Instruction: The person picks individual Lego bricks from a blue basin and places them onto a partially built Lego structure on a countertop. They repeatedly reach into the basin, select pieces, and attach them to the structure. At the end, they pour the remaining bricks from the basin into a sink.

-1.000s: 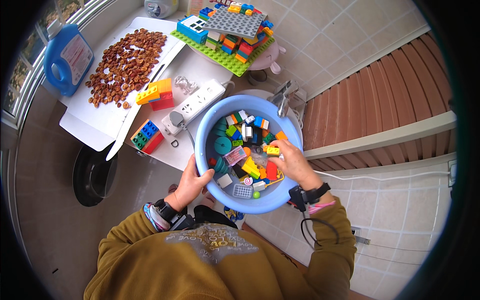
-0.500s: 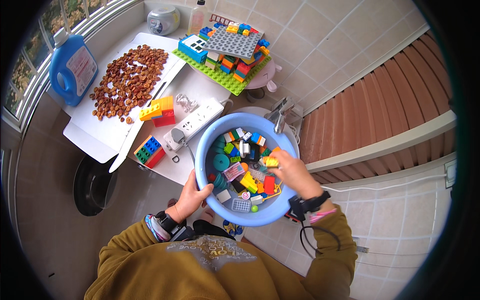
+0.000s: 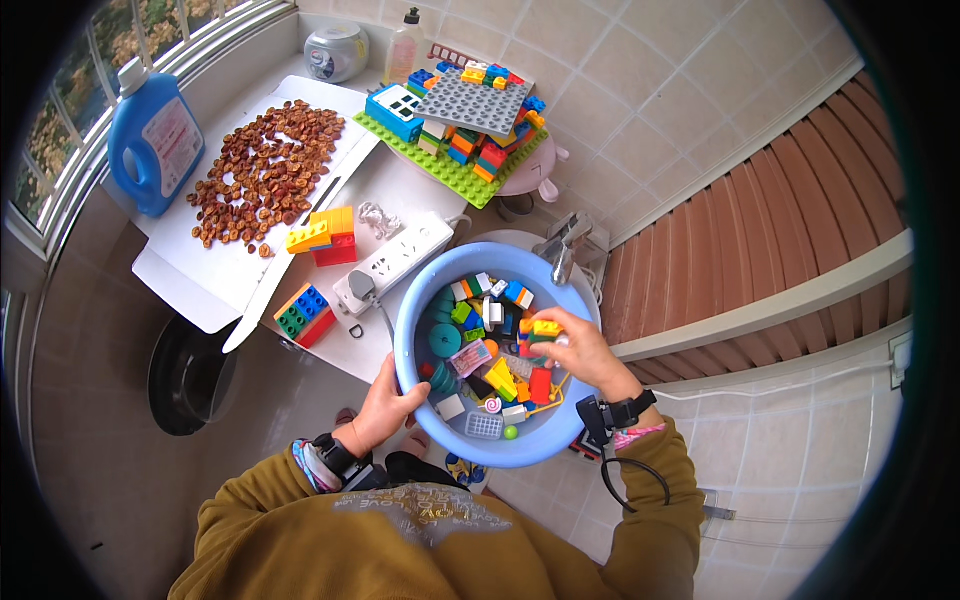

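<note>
A light blue basin (image 3: 420,425) holds loose toy bricks and small toys. My left hand (image 3: 384,408) is closed on its left rim, thumb over the edge. Inside the basin's right side, my right hand (image 3: 580,352) pinches a yellow toy brick (image 3: 546,328); orange and red pieces show just below it, and I cannot tell if they are joined to it. Beneath the hand lie a red brick (image 3: 541,384), yellow bricks (image 3: 500,378) and a teal disc (image 3: 445,341). A green ball (image 3: 511,432) rests near the basin's front.
Left of the basin are a power strip (image 3: 405,255), a yellow-and-red brick stack (image 3: 335,248) and another brick block (image 3: 305,318). Farther back stand a brick building on a green baseplate (image 3: 440,175), a board of dried fruit (image 3: 160,265) and a blue jug (image 3: 155,145). A tap (image 3: 563,255) overhangs the basin's far edge.
My right hand, still pinching the yellow brick, has turned slightly, and orange and red pieces now show beneath it. The whole view has shifted a little; my left hand stays on the rim.
</note>
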